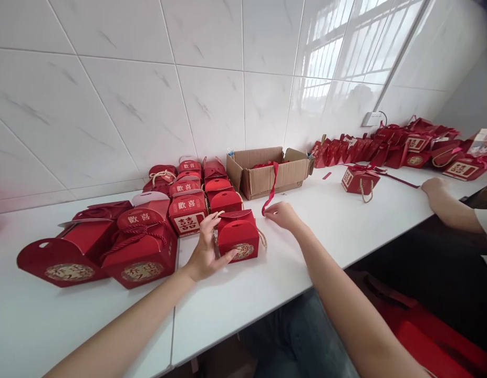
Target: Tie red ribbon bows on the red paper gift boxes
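My left hand rests on the left side of a small red gift box, its thumb lying across the front near a gold round emblem and its fingers by the twisted cord. A loop of beige rope hangs at the box's right side. To the right of the box, my right hand pinches the lower end of a red ribbon. That ribbon runs up over the front edge of an open cardboard box, where more red material lies.
Rows of red boxes stand left of centre, with larger ones at the left. Near another person's hand at the right is a ribboned box. Many red boxes line the wall behind.
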{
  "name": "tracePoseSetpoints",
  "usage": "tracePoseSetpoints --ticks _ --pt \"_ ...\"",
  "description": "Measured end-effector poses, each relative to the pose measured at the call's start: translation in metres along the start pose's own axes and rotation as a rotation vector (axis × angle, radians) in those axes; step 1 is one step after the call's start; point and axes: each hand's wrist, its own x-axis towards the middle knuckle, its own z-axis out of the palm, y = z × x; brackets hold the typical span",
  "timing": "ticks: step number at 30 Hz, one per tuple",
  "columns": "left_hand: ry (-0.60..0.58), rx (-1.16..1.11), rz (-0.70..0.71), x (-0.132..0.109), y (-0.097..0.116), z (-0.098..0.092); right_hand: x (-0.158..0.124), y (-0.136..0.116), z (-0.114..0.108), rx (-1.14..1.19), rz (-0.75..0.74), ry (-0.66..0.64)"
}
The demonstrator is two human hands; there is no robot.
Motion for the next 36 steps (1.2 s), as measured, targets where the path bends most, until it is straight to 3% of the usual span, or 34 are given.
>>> tracePoseSetpoints --ticks 1,5,9,12,16,21,24,27,31,36 --pt "0.008 -0.009 0.011 0.0 -0.001 0.001 -0.014 -0.004 -0.008 0.073 -0.027 0.047" --pt "0.048 -0.011 0.034 0.0 -0.005 0.004 -0.064 -0.009 -0.029 0.686 -0.09 0.434" --pt "0.035 -0.01 0.032 0.0 -0.007 0.001 -0.088 -0.003 -0.034 0.909 -0.162 0.534" --pt "0.094 0.101 0.12 -0.002 -0.003 -0.001 -0.098 -0.007 -0.036 0.825 -0.279 0.491" --pt "0.163 0.342 0.427 -0.012 0.022 0.005 -0.115 -0.03 -0.044 0.626 -0.426 0.371" --pt "0.257 0.432 0.601 -0.024 0.059 0.009 -0.14 -0.059 -0.043 0.4 -0.631 -0.174" --pt "0.151 0.429 0.628 -0.027 0.065 0.005 -0.15 -0.07 -0.033 0.275 -0.745 -0.345" --pt "0.005 0.314 0.644 -0.027 0.063 0.002 -0.153 -0.078 -0.026 0.206 -0.733 -0.304" --pt "-0.065 0.038 0.568 -0.024 0.061 0.004 -0.153 -0.086 -0.022 0.147 -0.607 -0.194" --pt "-0.162 -0.147 0.411 -0.026 0.066 0.009 -0.151 -0.084 -0.019 0.336 -0.57 -0.193"
